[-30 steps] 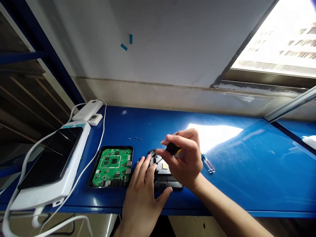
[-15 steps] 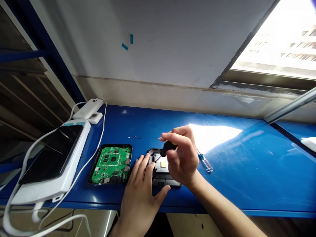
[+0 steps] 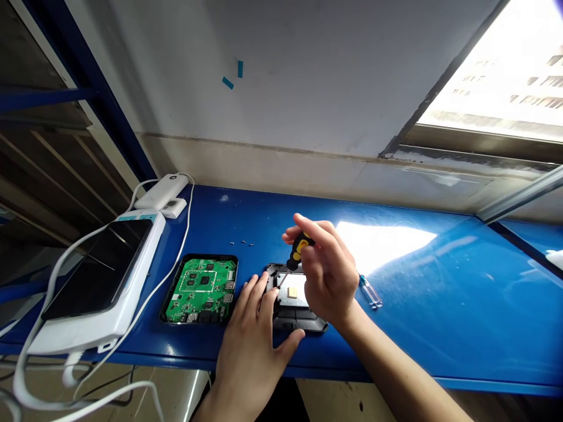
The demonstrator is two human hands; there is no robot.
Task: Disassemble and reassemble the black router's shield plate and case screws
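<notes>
My right hand (image 3: pixel 329 266) is closed round the handle of a black and yellow screwdriver (image 3: pixel 299 249). The tool leans, its tip down at the left side of a metal plate (image 3: pixel 299 283) with a yellow pad. That plate lies in a black plastic cover (image 3: pixel 308 323). With fingers spread, my left hand (image 3: pixel 255 328) rests on the cover's left edge, its index fingertip beside the screwdriver tip. Left of it, a green circuit board (image 3: pixel 202 287) sits in a black case. Several small screws (image 3: pixel 243 242) lie behind the board.
A second screwdriver (image 3: pixel 370 292) with a clear handle lies right of my right hand. At the left are a dark-screened phone (image 3: pixel 99 266) on a white device (image 3: pixel 132 305), a white adapter (image 3: pixel 162 191) and cables. A wall rises behind the blue table (image 3: pixel 417 328).
My right hand has turned about the screwdriver, and more of its yellow handle shows. The left hand stays on the cover. The whole view has shifted slightly.
</notes>
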